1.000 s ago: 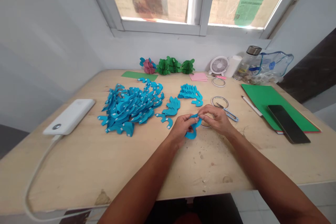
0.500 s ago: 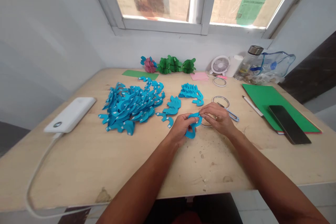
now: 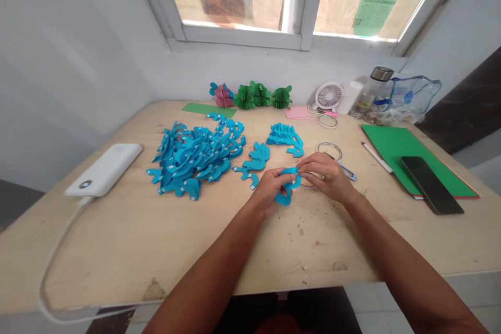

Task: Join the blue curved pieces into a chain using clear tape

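Note:
A curved blue paper piece [image 3: 284, 199] is pinched in my left hand [image 3: 271, 188], held just above the table. My right hand [image 3: 324, 173] has its thumb and fingertips closed at the upper right end of that piece; anything small between them is too tiny to make out. To the left lies a large heap of blue paper pieces [image 3: 195, 154], many bearing small white squares. Smaller blue stacks [image 3: 285, 135] sit just beyond my hands. Under and beside my right hand are rolls of thin tape [image 3: 329, 150] and a blue-handled cutter [image 3: 347, 171].
Along the wall stand green paper figures [image 3: 260, 95], a pink one [image 3: 224, 95], a small fan [image 3: 328, 96] and a bottle [image 3: 371, 91]. On the right, a phone [image 3: 431, 185] rests on green sheets [image 3: 395, 146] near a pen [image 3: 376, 157]. A corded power bank [image 3: 105, 169] lies left.
Hardly anything differs. My right fingertips have shifted very slightly at the end of the blue paper piece, while my left hand keeps its hold.

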Demonstrator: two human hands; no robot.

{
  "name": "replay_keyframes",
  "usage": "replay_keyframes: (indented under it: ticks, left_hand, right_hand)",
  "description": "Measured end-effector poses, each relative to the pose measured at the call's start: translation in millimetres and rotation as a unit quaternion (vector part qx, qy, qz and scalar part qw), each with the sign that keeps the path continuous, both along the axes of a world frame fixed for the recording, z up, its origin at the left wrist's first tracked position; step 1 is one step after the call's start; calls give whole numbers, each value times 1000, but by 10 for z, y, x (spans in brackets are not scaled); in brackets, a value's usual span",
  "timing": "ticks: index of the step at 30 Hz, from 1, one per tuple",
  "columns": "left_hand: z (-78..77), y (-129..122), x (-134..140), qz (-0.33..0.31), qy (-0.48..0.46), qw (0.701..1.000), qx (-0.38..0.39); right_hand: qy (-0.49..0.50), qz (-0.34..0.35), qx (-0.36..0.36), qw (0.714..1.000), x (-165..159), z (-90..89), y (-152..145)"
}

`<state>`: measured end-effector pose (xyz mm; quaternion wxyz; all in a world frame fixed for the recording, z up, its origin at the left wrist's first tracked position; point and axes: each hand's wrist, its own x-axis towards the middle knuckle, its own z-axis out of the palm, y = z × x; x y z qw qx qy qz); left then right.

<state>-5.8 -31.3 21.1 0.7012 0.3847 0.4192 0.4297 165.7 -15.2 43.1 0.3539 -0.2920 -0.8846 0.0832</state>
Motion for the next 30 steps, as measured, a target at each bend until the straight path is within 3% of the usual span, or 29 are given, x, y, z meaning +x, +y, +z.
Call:
replay_keyframes:
  ticks: [30]
  left_hand:
    - [0,13,-20,-32,70,995,57]
  right_hand:
    - [-6,3,-22,1000,31,-16,-18]
